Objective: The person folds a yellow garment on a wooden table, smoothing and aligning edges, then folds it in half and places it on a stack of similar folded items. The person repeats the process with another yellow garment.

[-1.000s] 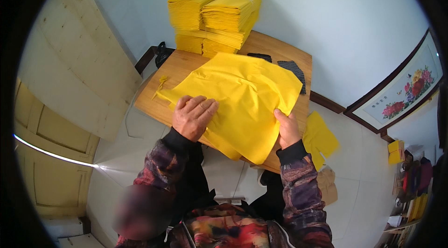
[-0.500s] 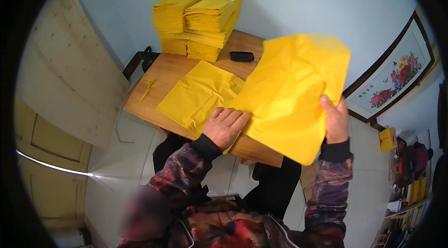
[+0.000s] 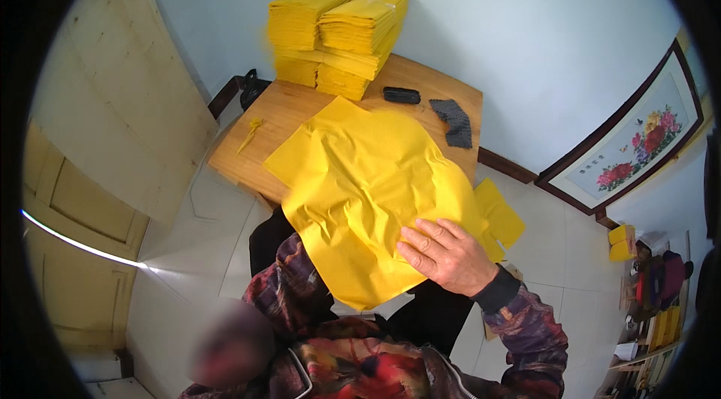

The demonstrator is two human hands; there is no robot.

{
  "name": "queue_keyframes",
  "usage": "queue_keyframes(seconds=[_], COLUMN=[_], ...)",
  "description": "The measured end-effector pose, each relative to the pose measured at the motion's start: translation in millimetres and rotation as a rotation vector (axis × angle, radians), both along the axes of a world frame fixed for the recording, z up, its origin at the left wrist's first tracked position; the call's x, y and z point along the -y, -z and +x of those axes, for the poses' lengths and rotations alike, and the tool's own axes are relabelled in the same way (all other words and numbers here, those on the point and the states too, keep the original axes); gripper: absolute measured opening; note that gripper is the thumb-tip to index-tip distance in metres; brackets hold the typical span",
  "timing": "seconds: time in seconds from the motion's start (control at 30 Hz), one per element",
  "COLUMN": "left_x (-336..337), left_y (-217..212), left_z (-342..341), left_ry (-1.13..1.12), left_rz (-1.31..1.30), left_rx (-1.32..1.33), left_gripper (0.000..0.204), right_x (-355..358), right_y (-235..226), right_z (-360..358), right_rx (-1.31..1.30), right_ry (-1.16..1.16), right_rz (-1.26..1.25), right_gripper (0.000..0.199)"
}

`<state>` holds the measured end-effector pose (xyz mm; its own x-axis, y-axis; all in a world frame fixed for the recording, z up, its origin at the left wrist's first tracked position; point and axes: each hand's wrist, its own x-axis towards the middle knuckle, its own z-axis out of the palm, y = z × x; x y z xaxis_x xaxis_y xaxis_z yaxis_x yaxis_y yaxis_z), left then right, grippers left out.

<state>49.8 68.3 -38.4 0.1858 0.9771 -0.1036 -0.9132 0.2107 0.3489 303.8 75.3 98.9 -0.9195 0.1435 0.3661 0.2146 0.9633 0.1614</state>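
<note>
Right hand (image 3: 454,260) lies with fingers lightly spread on creased yellow cloth (image 3: 360,181); left hand is hidden, its grip I cannot tell. Gentle, even pressure suits creases.

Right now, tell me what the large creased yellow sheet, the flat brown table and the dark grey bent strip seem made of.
Large creased yellow sheet: probably thin nonwoven cloth, possibly paper; matte, with soft folds.
Flat brown table: apparently wood or veneer, smooth finish; faint grain streaks show.
Dark grey bent strip: likely fabric, dull; its surface looks textured, though too small to be sure.
</note>
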Motion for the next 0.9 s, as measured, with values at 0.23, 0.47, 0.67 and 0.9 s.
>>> queue_keyframes(seconds=[0.23, 0.47, 0.67, 0.9], left_x=[4.8, 0.3, 1.2, -22.2], left_y=[20.3, 27.3, 26.6, 73.0], left_z=[-13.6, -32.3, -31.3, -4.7], left_ry=[-0.141, -0.26, -0.286, -0.245], left_rz=[0.049, 0.199, 0.169, -0.455], left_rx=[0.05, 0.082, 0.163, -0.453], left_gripper=[0.061, 0.065, 0.072, 0.036], right_x=[0.0, -15.1, -36.7, -48.1], right_y=[33.8, 37.7, 67.8, 134.3], right_z=[14.3, 21.9, 32.8, 37.0], right_rx=[0.042, 0.059, 0.083, 0.278], right_ry=[0.01, 0.016, 0.063, 0.315], right_rz=[-0.035, -0.018, -0.04, -0.403], right_gripper=[0.031, 0.029, 0.03, 0.045])
